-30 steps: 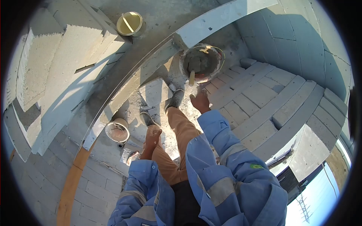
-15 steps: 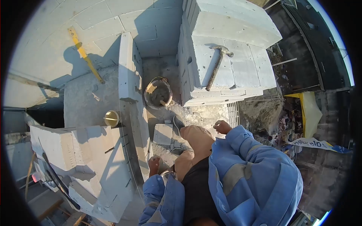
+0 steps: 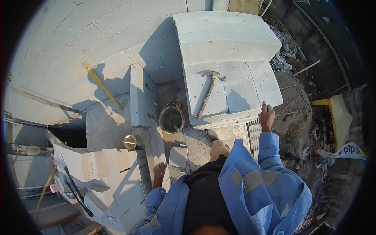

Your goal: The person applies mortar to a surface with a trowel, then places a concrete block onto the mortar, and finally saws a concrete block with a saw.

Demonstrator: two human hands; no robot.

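My right hand (image 3: 267,116) is at the near right corner of a stack of pale lightweight concrete blocks (image 3: 256,90). Its fingers reach up against the block edge, one stretched out, and hold nothing that I can see. A claw hammer (image 3: 207,94) with a worn handle lies on top of the stack, left of this hand. My left hand (image 3: 159,172) is beside the low block wall (image 3: 150,145), its fingers curled in and no object showing in them. Between wall and stack stands a bucket of grey mortar (image 3: 171,118) with a handle sticking out.
A yellow spirit level (image 3: 102,85) leans on the block wall at left. A small round container (image 3: 129,141) sits by the low wall. One loose block (image 3: 178,157) lies on the floor near my foot (image 3: 212,135). Right of the stack, the ground drops to rubble and a yellow-edged sheet (image 3: 338,121).
My right hand has moved forward and right from near my body to the block stack's corner. My body has shifted forward and straightened; the view has turned. The left hand stays low beside the wall.
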